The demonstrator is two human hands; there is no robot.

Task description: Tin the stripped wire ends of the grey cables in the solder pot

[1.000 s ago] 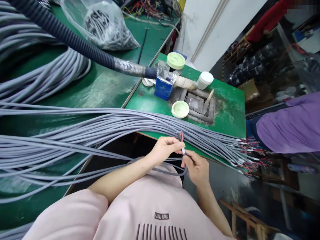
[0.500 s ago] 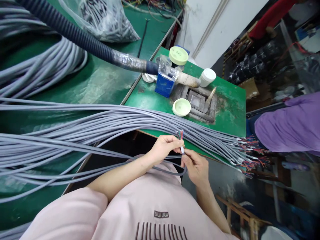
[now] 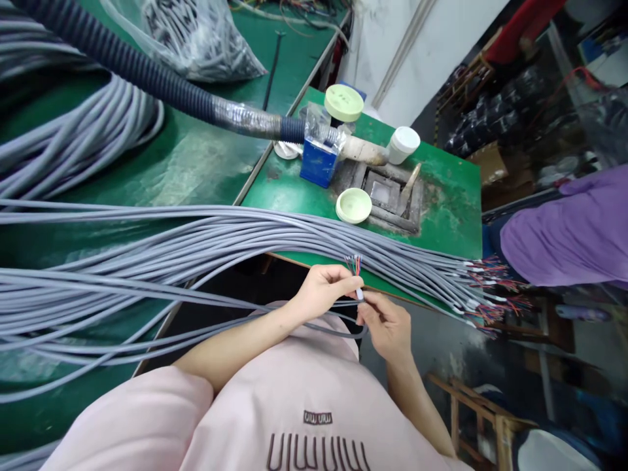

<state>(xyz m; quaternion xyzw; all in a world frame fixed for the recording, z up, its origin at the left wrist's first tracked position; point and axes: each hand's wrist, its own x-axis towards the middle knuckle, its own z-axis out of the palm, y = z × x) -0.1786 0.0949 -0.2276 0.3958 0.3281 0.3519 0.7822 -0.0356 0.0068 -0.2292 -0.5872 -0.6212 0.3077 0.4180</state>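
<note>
Between my hands, in front of my chest, a grey cable [image 3: 350, 332] has its stripped end pointing up and away from me. Thin coloured wires [image 3: 354, 263] fan out above a white sleeve [image 3: 360, 294]. My left hand [image 3: 326, 288] pinches the cable end at the base of the wires, thumb and forefinger together. Just below the sleeve, my right hand [image 3: 387, 324] is closed on the cable, which loops back to the left under my fingers. Beyond my hands lies a long bundle of grey cables [image 3: 275, 229], their bared wire ends [image 3: 490, 288] hanging past the table's right edge.
On the green table [image 3: 294, 196] stand a solder pot [image 3: 385, 194] with a stick, a pale green lid [image 3: 354, 206], a white tub [image 3: 403, 144] and a blue box [image 3: 318, 161]. A corrugated hose [image 3: 161, 85] crosses above. A person's purple sleeve [image 3: 564, 229] is at right.
My hands keep their hold on the cable and have barely moved. The view has shifted slightly, so the table items appear a little farther left and higher.
</note>
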